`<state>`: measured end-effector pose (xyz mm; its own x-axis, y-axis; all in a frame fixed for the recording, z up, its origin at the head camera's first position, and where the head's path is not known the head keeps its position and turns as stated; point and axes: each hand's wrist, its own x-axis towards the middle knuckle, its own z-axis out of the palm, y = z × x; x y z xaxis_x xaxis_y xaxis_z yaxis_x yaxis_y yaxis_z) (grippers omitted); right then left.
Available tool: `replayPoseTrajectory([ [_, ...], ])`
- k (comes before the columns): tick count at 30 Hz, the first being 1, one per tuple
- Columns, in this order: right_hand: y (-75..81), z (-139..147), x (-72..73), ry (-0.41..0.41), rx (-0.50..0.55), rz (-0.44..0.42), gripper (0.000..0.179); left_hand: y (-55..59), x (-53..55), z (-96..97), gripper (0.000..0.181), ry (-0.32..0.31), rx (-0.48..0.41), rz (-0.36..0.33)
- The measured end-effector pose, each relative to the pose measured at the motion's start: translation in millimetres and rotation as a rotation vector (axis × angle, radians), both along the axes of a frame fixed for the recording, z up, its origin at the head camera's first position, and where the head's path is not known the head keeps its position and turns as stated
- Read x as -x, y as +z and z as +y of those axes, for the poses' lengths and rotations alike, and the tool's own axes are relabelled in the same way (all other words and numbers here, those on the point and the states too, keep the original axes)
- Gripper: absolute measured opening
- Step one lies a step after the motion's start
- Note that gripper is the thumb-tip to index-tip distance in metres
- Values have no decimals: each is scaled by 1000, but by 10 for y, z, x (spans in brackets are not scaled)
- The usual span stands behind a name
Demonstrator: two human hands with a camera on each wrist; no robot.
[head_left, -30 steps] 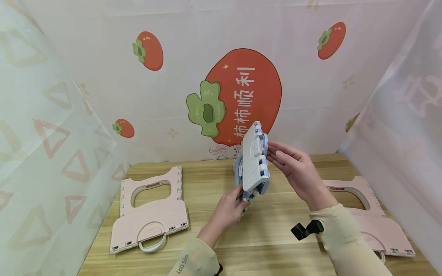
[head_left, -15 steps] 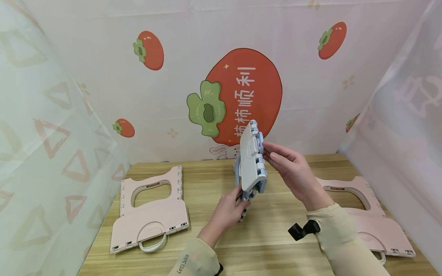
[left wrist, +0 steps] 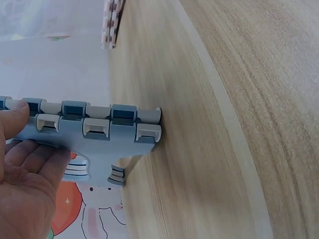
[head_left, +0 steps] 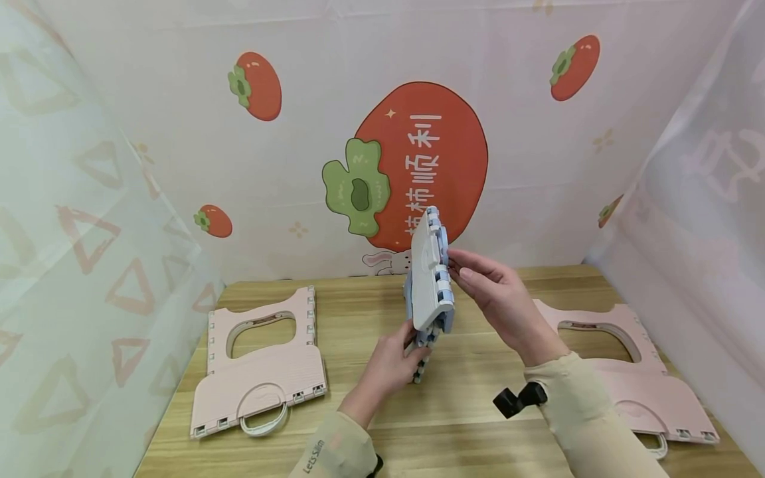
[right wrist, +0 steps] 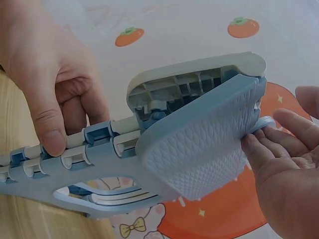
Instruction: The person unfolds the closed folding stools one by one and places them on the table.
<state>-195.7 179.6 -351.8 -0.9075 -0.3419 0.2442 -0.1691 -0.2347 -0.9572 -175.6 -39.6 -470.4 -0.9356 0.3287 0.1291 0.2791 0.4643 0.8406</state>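
Observation:
A folding step stool (head_left: 425, 279), white and blue, stands on edge, partly folded, in the middle of the head view. My left hand (head_left: 391, 362) grips its hinged leg edge, thumb on the near side and fingers behind. Beside the seat is my right hand (head_left: 499, 299), its fingers reaching the blue carry handle (right wrist: 262, 122), the thumb held apart. In the right wrist view, the white seat half (right wrist: 199, 69) and the textured blue half (right wrist: 202, 142) make a narrow V. The left wrist view shows the row of hinges (left wrist: 97, 122) with the left thumb against it.
A flat-folded pink step stool (head_left: 263, 372) lies on the wooden table (head_left: 358, 438) at the left. Another pink stool (head_left: 645, 385) lies at the right, partly behind the right sleeve (head_left: 588, 411). A printed cloth (head_left: 508, 40) hangs behind the table.
The stool's seat has swung slightly left and its two halves look closer together. My right hand has followed it left; the left hand keeps its grip, nearly in place.

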Motion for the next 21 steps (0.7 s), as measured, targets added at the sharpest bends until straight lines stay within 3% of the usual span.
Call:
replayPoseTrajectory([
  [21,-144,3,-41,30,100,42,49,-35,27,-27,54,-18,-33,-21],
])
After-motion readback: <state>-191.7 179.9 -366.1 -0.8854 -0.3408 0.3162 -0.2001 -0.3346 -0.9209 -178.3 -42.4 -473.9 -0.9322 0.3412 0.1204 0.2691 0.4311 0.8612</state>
